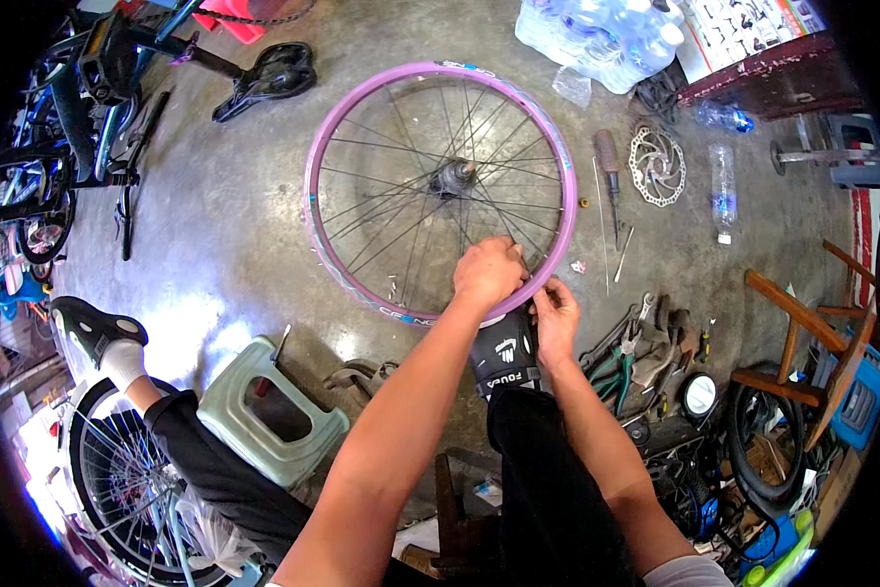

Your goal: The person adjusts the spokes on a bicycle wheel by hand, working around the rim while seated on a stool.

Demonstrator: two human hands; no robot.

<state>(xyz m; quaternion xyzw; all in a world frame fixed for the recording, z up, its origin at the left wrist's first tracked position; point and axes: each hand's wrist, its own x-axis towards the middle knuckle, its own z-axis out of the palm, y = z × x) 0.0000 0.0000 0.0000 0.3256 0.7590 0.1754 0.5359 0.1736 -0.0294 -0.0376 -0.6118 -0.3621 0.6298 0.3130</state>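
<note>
A purple bicycle wheel rim (317, 157) without a tyre lies in front of me, its thin dark spokes running to a central hub (453, 178). My left hand (489, 274) reaches inside the rim's near right part, fingers closed at a spoke close to the rim. Just outside the rim there, my right hand (555, 321) is closed, its fingertips pressed together at the rim's outer edge. Whatever small thing they pinch is hidden. My dark shoe (504, 354) is under the near edge of the rim.
Right of the wheel lie a screwdriver (608, 166), a brake disc (657, 164), a plastic bottle (723, 196) and green-handled pliers (616, 377). A pale green stool (234, 416) stands at left, bicycle frames (78, 108) beyond. Wrapped bottles (602, 39) are at the back; a wooden stool (792, 323) is at right.
</note>
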